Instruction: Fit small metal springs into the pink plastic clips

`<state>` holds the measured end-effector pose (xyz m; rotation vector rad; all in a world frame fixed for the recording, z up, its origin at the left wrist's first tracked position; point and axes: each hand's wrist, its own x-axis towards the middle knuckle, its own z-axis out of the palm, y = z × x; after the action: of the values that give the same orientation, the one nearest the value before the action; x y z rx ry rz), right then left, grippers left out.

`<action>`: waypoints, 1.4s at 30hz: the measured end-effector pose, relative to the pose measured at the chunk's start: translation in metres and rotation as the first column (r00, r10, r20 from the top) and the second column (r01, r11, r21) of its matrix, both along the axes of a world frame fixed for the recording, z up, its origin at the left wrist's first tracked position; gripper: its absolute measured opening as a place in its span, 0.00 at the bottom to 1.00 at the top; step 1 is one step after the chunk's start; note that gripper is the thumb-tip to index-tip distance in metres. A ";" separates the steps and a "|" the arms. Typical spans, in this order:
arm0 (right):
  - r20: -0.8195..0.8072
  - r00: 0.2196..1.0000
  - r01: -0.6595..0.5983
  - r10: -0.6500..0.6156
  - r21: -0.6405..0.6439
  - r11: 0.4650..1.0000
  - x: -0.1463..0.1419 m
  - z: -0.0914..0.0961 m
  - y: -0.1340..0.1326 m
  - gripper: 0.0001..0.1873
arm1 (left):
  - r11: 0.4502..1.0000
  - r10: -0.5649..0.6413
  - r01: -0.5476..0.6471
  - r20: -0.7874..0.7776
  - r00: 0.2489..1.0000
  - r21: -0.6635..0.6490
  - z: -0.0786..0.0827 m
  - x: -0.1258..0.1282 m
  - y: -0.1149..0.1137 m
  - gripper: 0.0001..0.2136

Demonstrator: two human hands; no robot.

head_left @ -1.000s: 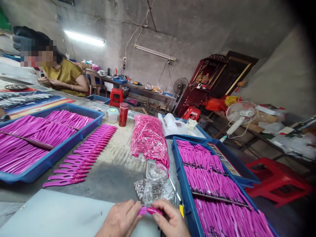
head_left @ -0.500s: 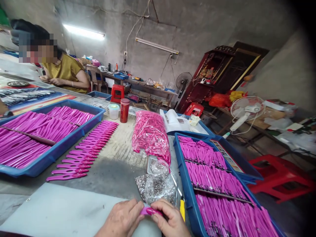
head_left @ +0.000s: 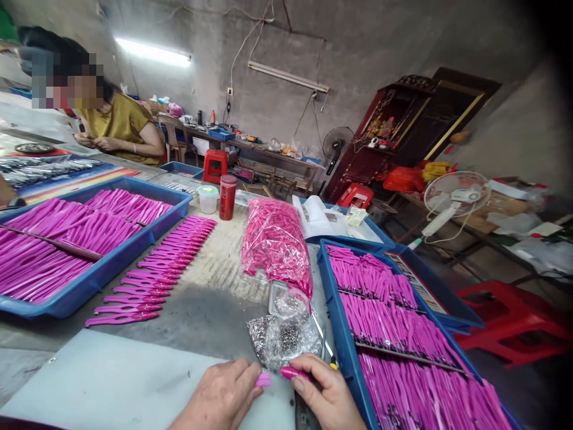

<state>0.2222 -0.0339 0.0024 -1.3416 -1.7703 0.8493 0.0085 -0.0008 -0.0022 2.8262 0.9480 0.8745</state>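
Note:
At the bottom edge, my left hand (head_left: 219,397) pinches a small light-pink plastic piece (head_left: 264,379) over a pale board (head_left: 111,385). My right hand (head_left: 326,394) grips a darker magenta piece (head_left: 292,373); a small gap separates the two pieces. Just beyond my fingers lies a clear bag of small metal parts (head_left: 284,337). Behind it stands a bulging bag of pink pieces (head_left: 275,242). A row of magenta handles (head_left: 156,275) lies on the table to the left.
A blue tray (head_left: 338,334) of magenta parts sits at my right, another blue tray (head_left: 111,269) at the left. A red canister (head_left: 227,197) and a lidded cup (head_left: 208,199) stand behind. A person in a mustard top (head_left: 120,122) sits far left. A white fan (head_left: 450,197) and a red stool (head_left: 514,325) are at the right.
The two pink pieces, joined between my hands before, are now pulled apart, my right hand having shifted right. The view tilted slightly downward.

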 end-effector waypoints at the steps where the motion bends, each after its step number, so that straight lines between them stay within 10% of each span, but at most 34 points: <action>1: -0.002 1.000 -0.003 0.003 -0.006 1.000 0.000 -0.001 0.000 0.12 | 1.000 0.002 -0.002 -0.002 1.000 -0.001 0.001 0.000 0.000 0.12; 42: 0.122 0.988 -0.108 0.094 0.113 0.988 -0.029 -0.009 -0.010 0.17 | 0.996 -0.064 0.055 -0.117 0.991 -0.073 0.001 -0.002 -0.013 0.06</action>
<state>0.1936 -0.0435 -0.0071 -1.2538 -1.9625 0.7187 0.0069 -0.0143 -0.0014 2.8577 0.8825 0.6603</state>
